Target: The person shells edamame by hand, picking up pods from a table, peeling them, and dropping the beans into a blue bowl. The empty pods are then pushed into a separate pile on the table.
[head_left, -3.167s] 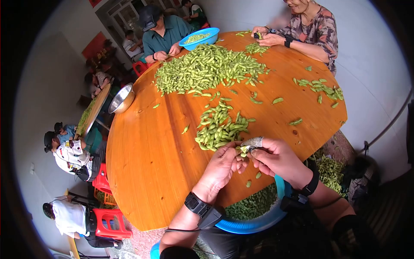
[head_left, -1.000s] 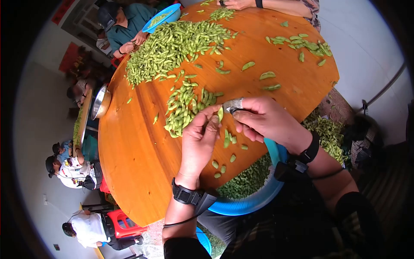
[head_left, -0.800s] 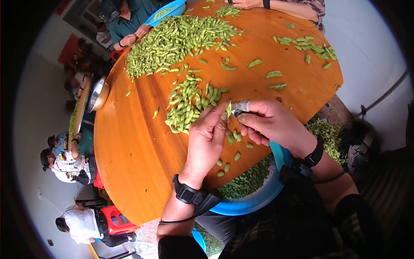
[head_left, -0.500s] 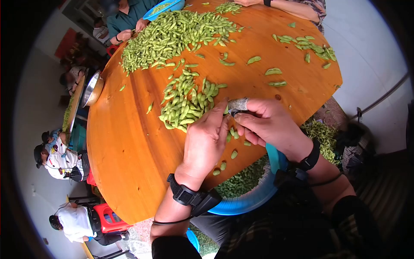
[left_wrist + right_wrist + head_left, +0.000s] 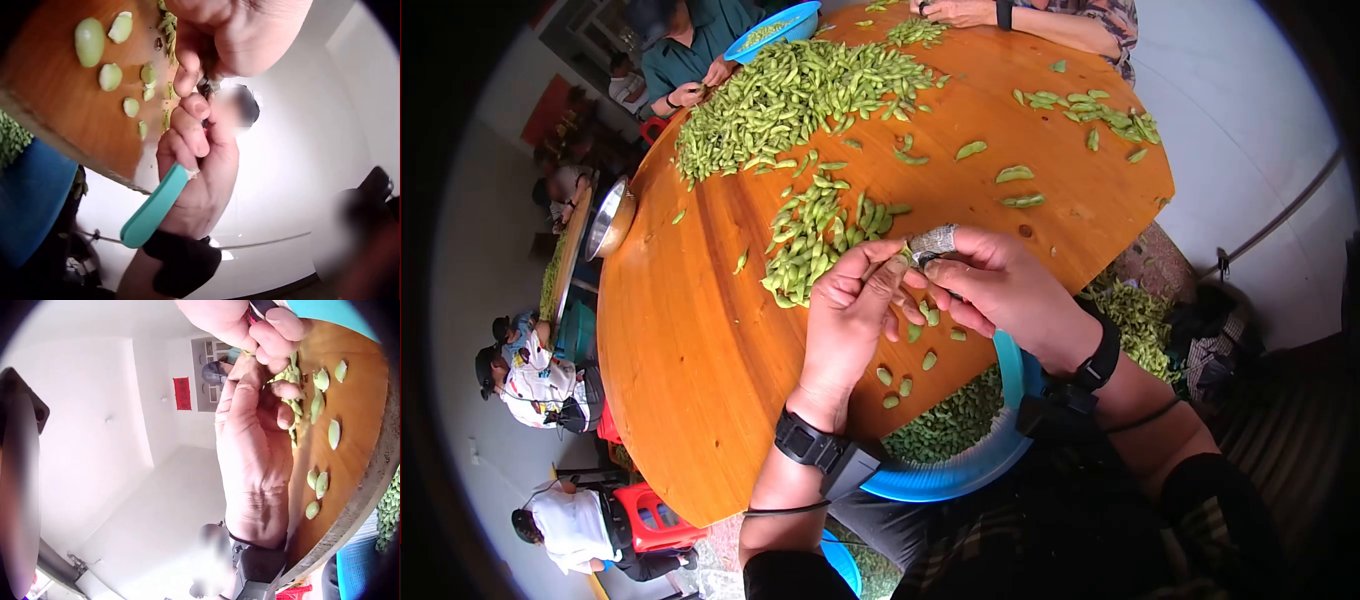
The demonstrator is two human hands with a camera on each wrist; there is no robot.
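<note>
Both hands meet just above the near edge of the round wooden table (image 5: 700, 380), over a scatter of shelled beans (image 5: 905, 385). The left hand (image 5: 850, 320) has its fingers curled, thumb and fingertips pinching a small green pod (image 5: 903, 258) at the spot where the 2 hands touch. From the right wrist view the same hand (image 5: 256, 462) shows its back, fingers bent in toward bits of green pod by the table edge.

The right hand (image 5: 1000, 290) is closed too. Its forefinger wears a grey woven finger guard (image 5: 935, 240), and that finger and the thumb press against the pod from the other side. In the left wrist view this hand (image 5: 200, 169) has its lower fingers wrapped round a teal handle (image 5: 153, 209); whatever is at the working end is hidden by the fingers.

Just beyond the hands lies a small heap of pods (image 5: 815, 240), and farther across the table a much larger heap (image 5: 800, 95). A blue basin (image 5: 960, 470) of green pods sits under the table edge against the person's lap. 2 other people sit at the far side, one beside a blue bowl (image 5: 780, 22). A steel bowl (image 5: 608, 220) stands off the table's left rim.
</note>
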